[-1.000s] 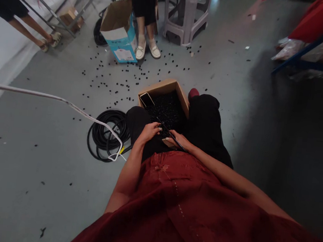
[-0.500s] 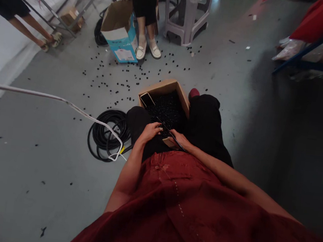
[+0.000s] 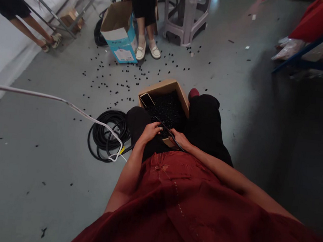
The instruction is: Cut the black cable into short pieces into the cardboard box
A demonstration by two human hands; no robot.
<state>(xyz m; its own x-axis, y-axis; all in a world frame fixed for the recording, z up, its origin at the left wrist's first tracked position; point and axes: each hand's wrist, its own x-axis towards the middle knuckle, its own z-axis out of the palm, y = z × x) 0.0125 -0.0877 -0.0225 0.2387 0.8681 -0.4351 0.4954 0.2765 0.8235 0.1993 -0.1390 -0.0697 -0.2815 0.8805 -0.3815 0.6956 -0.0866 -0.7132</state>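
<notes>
Grey painted floor (image 3: 33,161) in some workshop, seen from a head-worn camera looking down at the lap, and that's the only view. Small black pieces (image 3: 110,81) are scattered across it, and up ahead a seated person's white loafers (image 3: 147,52) sit beside a blue-and-white carton (image 3: 120,43) and a pale plastic stool (image 3: 184,15). Closer in, a coil of black cable (image 3: 105,136) lies on the floor left of the person's black trousers (image 3: 204,121), with a white cable (image 3: 78,110) running in above it. A cardboard box (image 3: 165,87) sits up against the thighs, heaped with black pieces (image 3: 167,110), and a phone (image 3: 147,99) lies on top near one corner. A thin black rod (image 3: 163,127) slants across the near end of the box — the right hand (image 3: 180,139) has its fingers pinched on it, while the left hand (image 3: 149,132) is curled right beside it, and I can't tell if that one's actually gripping.
</notes>
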